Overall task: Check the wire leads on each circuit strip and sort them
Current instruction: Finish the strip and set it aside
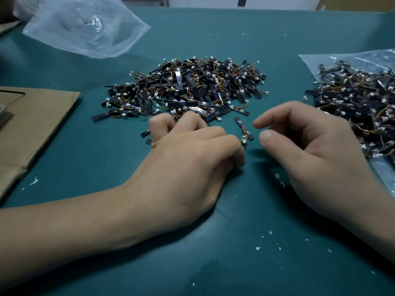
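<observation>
A big heap of black circuit strips [188, 88] with coloured wire leads and white connectors lies on the teal mat [213, 242]. My left hand [188, 154] rests at the heap's near edge. Its fingers are curled down over a few strips, and strip ends [145, 133] stick out beside the little finger. One loose strip [244, 129] lies between my hands, its connector end against my left thumb. My right hand [299, 142] hovers to the right of it. Thumb and forefinger are apart and it holds nothing.
A second heap of strips lies on a clear plastic bag [359, 103] at the right. An empty clear bag [85, 26] sits at the back left. Flat cardboard [36, 124] lies at the left edge. White scraps [258, 247] dot the mat.
</observation>
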A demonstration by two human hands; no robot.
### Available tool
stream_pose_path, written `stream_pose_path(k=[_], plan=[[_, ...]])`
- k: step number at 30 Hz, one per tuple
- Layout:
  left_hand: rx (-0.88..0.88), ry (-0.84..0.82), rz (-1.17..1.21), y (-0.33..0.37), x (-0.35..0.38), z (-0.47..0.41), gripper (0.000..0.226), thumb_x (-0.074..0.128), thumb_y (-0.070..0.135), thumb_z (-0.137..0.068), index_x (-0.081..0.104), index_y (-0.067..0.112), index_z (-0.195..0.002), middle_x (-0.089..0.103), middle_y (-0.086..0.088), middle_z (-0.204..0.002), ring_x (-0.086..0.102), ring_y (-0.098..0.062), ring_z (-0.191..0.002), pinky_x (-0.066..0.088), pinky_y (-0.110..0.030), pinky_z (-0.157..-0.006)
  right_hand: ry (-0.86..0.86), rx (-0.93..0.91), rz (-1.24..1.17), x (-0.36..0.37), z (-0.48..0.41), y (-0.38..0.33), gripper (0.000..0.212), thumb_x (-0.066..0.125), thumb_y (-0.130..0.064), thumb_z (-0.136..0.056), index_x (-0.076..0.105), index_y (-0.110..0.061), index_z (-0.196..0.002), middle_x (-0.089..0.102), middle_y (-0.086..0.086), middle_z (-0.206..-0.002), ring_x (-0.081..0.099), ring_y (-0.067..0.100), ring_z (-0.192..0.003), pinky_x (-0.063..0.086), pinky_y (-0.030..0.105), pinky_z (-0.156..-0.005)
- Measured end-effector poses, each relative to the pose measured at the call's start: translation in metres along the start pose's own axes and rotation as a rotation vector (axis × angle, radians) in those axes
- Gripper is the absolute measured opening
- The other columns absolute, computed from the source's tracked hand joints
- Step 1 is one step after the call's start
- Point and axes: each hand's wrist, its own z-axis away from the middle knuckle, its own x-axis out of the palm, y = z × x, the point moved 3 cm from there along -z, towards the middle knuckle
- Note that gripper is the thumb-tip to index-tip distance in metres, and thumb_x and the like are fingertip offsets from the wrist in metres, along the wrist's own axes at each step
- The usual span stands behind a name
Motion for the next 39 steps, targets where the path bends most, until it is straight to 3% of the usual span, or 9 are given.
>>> stream_pose_path(k=[5, 8, 13, 16, 20, 24, 28, 35, 39], plan=[[-0.004, -0.053, -0.033, 0.001, -0.001, 0.001, 0.011, 0.058, 0.037, -0.093, 0.068, 0.039, -0.096, 0.060, 0.018, -0.088, 0.050, -0.015, -0.093, 0.024, -0.043, -0.081, -0.174, -0.034, 0.435, 0.009, 0.002, -0.004, 0.036, 0.051, -0.021, -0.085, 0.071, -0.033, -0.112, 0.054, -0.010, -0.097, 0.052, 0.015, -0.090, 0.045, 0.035, -0.084], [0.009, -0.069, -0.036, 0.002, -0.002, 0.001, 0.012, 0.055, 0.044, -0.093, 0.065, 0.037, -0.093, 0.059, 0.018, -0.092, 0.051, -0.014, -0.099, 0.020, -0.040, -0.082, -0.200, -0.031, 0.541, 0.011, 0.004, -0.008, 0.016, 0.055, -0.036, -0.089, 0.067, -0.033, -0.100, 0.051, -0.009, -0.109, 0.047, 0.020, -0.100, 0.042, 0.046, -0.093], [-0.037, -0.005, 0.068, -0.001, -0.004, 0.001, 0.022, 0.056, 0.045, -0.090, 0.056, 0.037, -0.111, 0.057, 0.025, -0.107, 0.049, -0.008, -0.111, 0.020, -0.036, -0.086, -0.189, -0.076, 0.481, 0.011, 0.003, -0.010, 0.005, 0.056, -0.038, -0.094, 0.055, -0.033, -0.095, 0.051, -0.010, -0.128, 0.042, 0.017, -0.116, 0.026, 0.034, -0.095], [-0.065, 0.034, 0.167, -0.002, -0.005, 0.000, 0.022, 0.058, 0.043, -0.092, 0.059, 0.039, -0.114, 0.060, 0.027, -0.100, 0.053, -0.005, -0.105, 0.023, -0.036, -0.088, -0.148, -0.177, 0.402, 0.008, 0.005, -0.012, 0.005, 0.056, -0.035, -0.097, 0.056, -0.030, -0.098, 0.059, -0.014, -0.111, 0.048, 0.011, -0.105, 0.031, 0.035, -0.092], [-0.091, 0.118, 0.318, -0.002, -0.007, 0.000, 0.002, 0.065, 0.032, -0.091, 0.066, 0.034, -0.092, 0.063, 0.026, -0.086, 0.058, -0.001, -0.093, 0.027, -0.038, -0.094, -0.126, -0.195, 0.256, 0.006, 0.006, -0.016, 0.012, 0.056, -0.040, -0.097, 0.061, -0.029, -0.098, 0.062, -0.019, -0.088, 0.057, -0.001, -0.089, 0.039, 0.015, -0.084], [-0.140, 0.142, 0.389, -0.004, -0.008, -0.001, 0.003, 0.066, 0.032, -0.091, 0.067, 0.030, -0.089, 0.065, 0.023, -0.085, 0.059, 0.002, -0.089, 0.028, -0.036, -0.097, -0.116, -0.132, 0.175, 0.005, 0.004, -0.015, 0.008, 0.065, -0.037, -0.096, 0.068, -0.030, -0.094, 0.067, -0.016, -0.080, 0.064, 0.007, -0.075, 0.045, 0.017, -0.068], [-0.192, 0.109, 0.340, -0.006, -0.007, -0.003, 0.008, 0.065, 0.037, -0.088, 0.067, 0.030, -0.084, 0.066, 0.022, -0.081, 0.059, -0.001, -0.089, 0.026, -0.036, -0.097, -0.040, -0.077, 0.221, 0.004, 0.003, -0.012, 0.023, 0.066, -0.043, -0.093, 0.067, -0.027, -0.077, 0.064, -0.011, -0.063, 0.057, 0.005, -0.058, 0.037, 0.012, -0.054], [-0.152, 0.107, 0.283, -0.004, -0.006, -0.002, 0.004, 0.067, 0.036, -0.088, 0.069, 0.034, -0.085, 0.065, 0.022, -0.076, 0.059, 0.001, -0.080, 0.025, -0.037, -0.087, 0.038, -0.107, 0.192, 0.001, 0.007, -0.017, 0.027, 0.070, -0.036, -0.093, 0.066, -0.024, -0.069, 0.059, -0.006, -0.053, 0.052, 0.014, -0.052, 0.034, 0.014, -0.049], [-0.150, 0.121, 0.376, -0.007, -0.005, -0.003, 0.004, 0.069, 0.037, -0.090, 0.072, 0.035, -0.090, 0.070, 0.028, -0.076, 0.066, 0.006, -0.077, 0.030, -0.043, -0.097, 0.051, -0.216, 0.220, -0.001, 0.009, -0.022, 0.026, 0.072, -0.029, -0.092, 0.068, -0.019, -0.068, 0.060, -0.007, -0.054, 0.053, 0.016, -0.052, 0.038, 0.020, -0.050]])
